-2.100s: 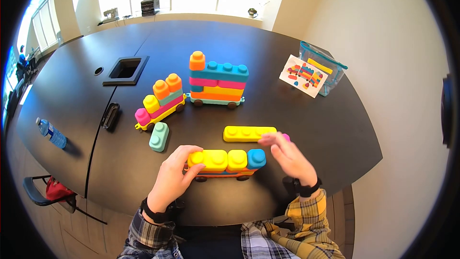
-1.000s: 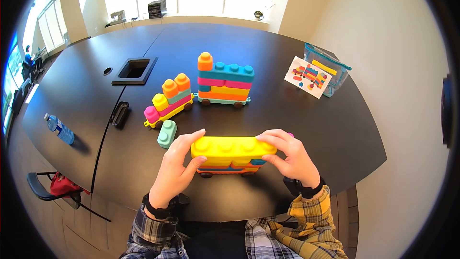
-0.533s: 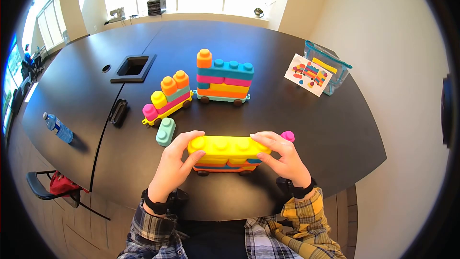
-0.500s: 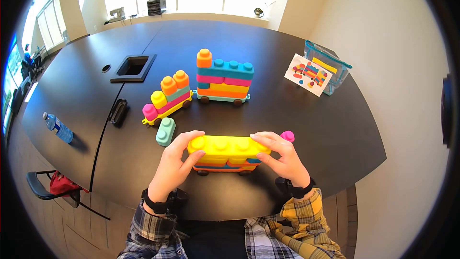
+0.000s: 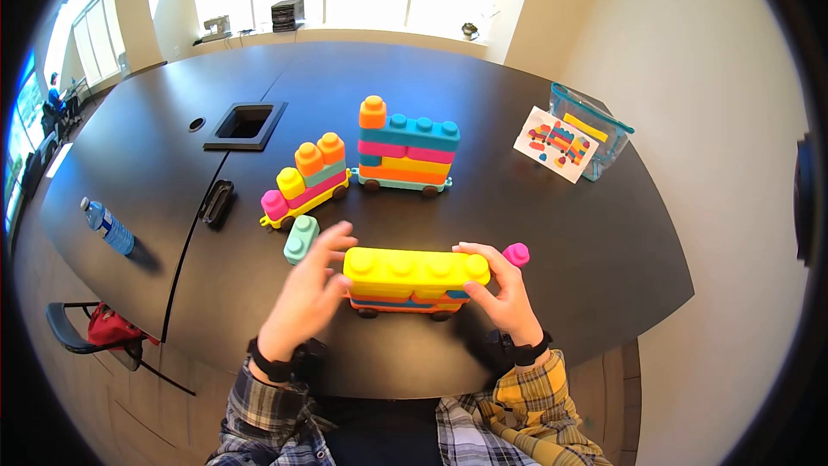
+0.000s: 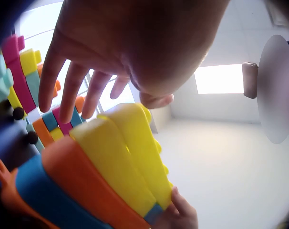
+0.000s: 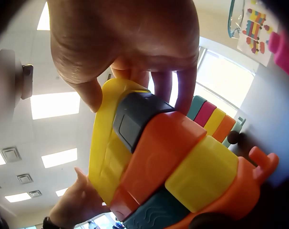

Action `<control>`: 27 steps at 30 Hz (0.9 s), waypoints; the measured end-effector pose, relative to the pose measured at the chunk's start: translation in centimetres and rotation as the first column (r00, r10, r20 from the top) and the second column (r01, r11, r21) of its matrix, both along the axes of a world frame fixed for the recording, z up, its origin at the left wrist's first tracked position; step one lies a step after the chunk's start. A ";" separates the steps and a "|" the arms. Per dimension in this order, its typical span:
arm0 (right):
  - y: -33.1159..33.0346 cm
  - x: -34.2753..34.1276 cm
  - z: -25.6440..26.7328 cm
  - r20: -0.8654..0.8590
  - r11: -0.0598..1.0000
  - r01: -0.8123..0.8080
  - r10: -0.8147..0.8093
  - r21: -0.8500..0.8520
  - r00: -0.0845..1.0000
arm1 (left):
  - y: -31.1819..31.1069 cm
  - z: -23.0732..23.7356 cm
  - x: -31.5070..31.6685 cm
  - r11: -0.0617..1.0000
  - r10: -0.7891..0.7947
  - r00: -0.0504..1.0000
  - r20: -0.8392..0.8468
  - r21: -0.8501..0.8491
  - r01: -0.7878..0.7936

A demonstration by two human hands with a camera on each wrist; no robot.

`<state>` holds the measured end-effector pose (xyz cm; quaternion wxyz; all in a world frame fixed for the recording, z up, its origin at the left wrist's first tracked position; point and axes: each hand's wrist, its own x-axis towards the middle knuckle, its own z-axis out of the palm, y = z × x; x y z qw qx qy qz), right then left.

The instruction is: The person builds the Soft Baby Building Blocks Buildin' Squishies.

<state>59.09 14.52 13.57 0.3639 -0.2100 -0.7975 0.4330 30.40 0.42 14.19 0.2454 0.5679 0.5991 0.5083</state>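
Observation:
A long yellow building block point(image 5: 416, 268) with a row of studs lies on top of a toy train wagon point(image 5: 401, 303) built of orange, blue and yellow blocks on dark wheels. My right hand point(image 5: 505, 295) pinches the block's right end between thumb and fingers, as the right wrist view also shows. To the left, my left hand point(image 5: 302, 302) is spread and apart from the block; its fingers point(image 6: 74, 88) hang loose with a gap to the yellow block. A mint two-stud block point(image 5: 301, 240) lies just beyond the left hand, and a pink block point(image 5: 517, 255) beyond the right.
Farther back stand a taller wagon point(image 5: 405, 155) and a smaller stepped one point(image 5: 306, 183), end to end. A picture card point(image 5: 556, 144) leans on a clear pouch point(image 5: 604, 134) at right. At left are a water bottle point(image 5: 108, 226) and a square table opening point(image 5: 244, 125).
The long yellow block went from the table behind the wagon onto its top, held by both hands. Since then my left hand has let go and moved slightly left; the right still holds.

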 end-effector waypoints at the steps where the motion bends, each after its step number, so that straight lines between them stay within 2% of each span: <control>1: 0.1 0.0 0.0 0.010 1.000 0.002 -0.003 0.012 1.000 | 0.2 -0.8 -1.5 0.997 0.073 0.997 -0.020 0.031 -0.073; 2: 0.1 0.0 0.0 0.008 1.000 0.002 -0.002 0.016 1.000 | 0.4 -0.1 -2.4 0.976 0.212 0.977 -0.034 -0.046 -0.214; 3: 0.1 0.0 -0.1 -0.018 1.000 0.006 -0.006 -0.001 1.000 | 1.1 -0.8 -4.4 0.948 0.293 0.924 -0.246 -0.050 -0.314; 4: -0.1 -0.1 -0.2 -0.044 1.000 0.011 -0.012 -0.021 0.999 | 2.0 -2.3 -6.4 0.912 0.354 0.822 -0.447 -0.033 -0.410; 5: -0.1 -0.1 -0.4 -0.045 1.000 0.011 -0.012 -0.023 0.999 | 2.5 -3.2 -7.4 0.912 0.352 0.822 -0.448 -0.034 -0.409; 7: 0.0 -0.1 -0.5 -0.063 0.999 0.002 -0.006 -0.050 0.998 | 3.5 -4.7 -8.6 0.909 0.259 0.614 -0.746 -0.027 -0.417; 8: 0.0 -0.2 -0.7 -0.066 0.999 0.002 -0.005 -0.049 0.998 | 3.7 -4.9 -8.5 0.909 0.260 0.612 -0.747 -0.025 -0.417; 10: 0.0 -0.1 -0.8 -0.068 0.998 -0.003 -0.002 -0.066 0.998 | 4.3 -5.3 -8.1 0.857 0.154 0.604 -0.782 -0.199 -0.475; 15: 0.0 -0.1 -0.8 -0.068 0.999 0.003 -0.007 -0.048 0.998 | 4.8 -7.5 -9.9 0.857 0.133 0.642 -0.755 -0.238 -0.457; 18: 0.0 -0.2 -0.9 -0.071 0.999 0.002 -0.005 -0.044 0.997 | 4.2 -5.9 -9.7 0.904 0.149 0.674 -0.724 -0.177 -0.390; 20: 0.1 -0.2 -0.9 -0.078 0.998 -0.001 -0.004 -0.057 0.997 | 3.9 -3.4 -8.8 0.961 0.263 0.758 -0.597 0.092 -0.261; 21: 0.1 -0.2 -0.9 -0.078 0.999 0.001 -0.005 -0.051 0.997 | 3.8 -0.7 -7.4 0.971 0.227 0.855 -0.466 0.040 -0.236; 22: 0.1 -0.2 -1.0 -0.077 0.999 0.003 -0.006 -0.046 0.997 | 3.8 1.2 -6.1 0.971 0.226 0.855 -0.468 0.037 -0.236; 24: 0.1 -0.3 -1.1 -0.079 0.998 0.001 -0.006 -0.063 0.997 | 3.7 4.0 -3.9 0.975 0.201 0.938 -0.281 0.154 -0.162; 26: 0.0 -0.3 -1.1 -0.080 0.997 0.000 -0.006 -0.078 0.997 | 3.3 5.7 -2.1 0.948 0.076 0.938 -0.338 0.316 0.038; 27: 0.0 -0.3 -1.0 -0.077 0.997 0.002 -0.008 -0.080 0.997 | 3.7 5.9 -1.6 0.910 -0.032 0.923 -0.384 0.370 0.185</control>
